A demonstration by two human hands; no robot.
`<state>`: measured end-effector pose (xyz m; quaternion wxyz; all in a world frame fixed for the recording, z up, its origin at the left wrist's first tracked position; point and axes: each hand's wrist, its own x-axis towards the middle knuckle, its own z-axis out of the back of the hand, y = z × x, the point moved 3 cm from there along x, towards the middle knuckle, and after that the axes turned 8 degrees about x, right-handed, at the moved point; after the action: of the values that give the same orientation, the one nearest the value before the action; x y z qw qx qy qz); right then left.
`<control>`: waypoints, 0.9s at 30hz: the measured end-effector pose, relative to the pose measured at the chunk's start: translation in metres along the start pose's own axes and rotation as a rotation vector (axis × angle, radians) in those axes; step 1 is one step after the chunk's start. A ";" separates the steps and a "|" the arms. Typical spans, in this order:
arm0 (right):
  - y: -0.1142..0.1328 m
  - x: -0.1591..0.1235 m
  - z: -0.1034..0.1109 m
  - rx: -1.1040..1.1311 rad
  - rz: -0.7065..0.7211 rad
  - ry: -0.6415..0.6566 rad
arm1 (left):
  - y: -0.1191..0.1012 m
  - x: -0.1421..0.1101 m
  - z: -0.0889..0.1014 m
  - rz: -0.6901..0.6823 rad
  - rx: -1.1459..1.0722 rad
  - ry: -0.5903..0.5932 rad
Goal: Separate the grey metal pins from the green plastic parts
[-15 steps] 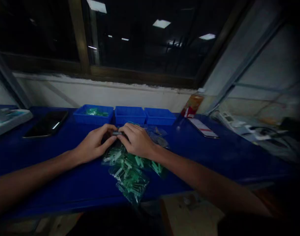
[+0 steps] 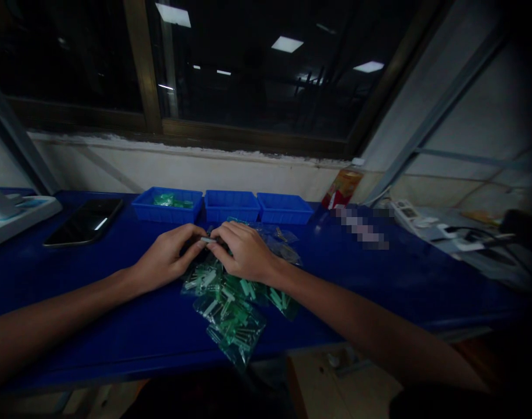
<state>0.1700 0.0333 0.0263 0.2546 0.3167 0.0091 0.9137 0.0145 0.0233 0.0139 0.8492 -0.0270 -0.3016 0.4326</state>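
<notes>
My left hand (image 2: 166, 255) and my right hand (image 2: 245, 251) meet over the middle of the table. Between the fingertips of both is a small, thin, pale grey stick (image 2: 208, 240), too small to name more exactly. Each hand is closed in a pinch at one end of it. Below and around my right hand lie several clear green plastic bags (image 2: 235, 317) filled with small pale strips and thin metal-looking pieces. Part of the pile is hidden under the hands. Greyish clear bags (image 2: 287, 251) lie just beyond my right wrist.
Along the wall stand three blue bins, a left one (image 2: 166, 215) holding green bags, a middle one (image 2: 231, 206) and a right one (image 2: 285, 209). A black phone (image 2: 83, 222) lies left. An orange-red packet (image 2: 342, 189) and a power strip with cables (image 2: 461, 241) are right.
The small stick has turned slightly between my fingertips and now shows a paler face. Both hands stay in nearly the same place. The bags have not moved.
</notes>
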 end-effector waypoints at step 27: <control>-0.002 0.001 0.000 -0.075 0.018 -0.038 | -0.002 0.000 0.002 0.008 -0.015 -0.027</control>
<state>0.1701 0.0353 0.0263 0.2580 0.3242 -0.0328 0.9095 0.0152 0.0215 0.0158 0.8431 -0.0289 -0.3162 0.4339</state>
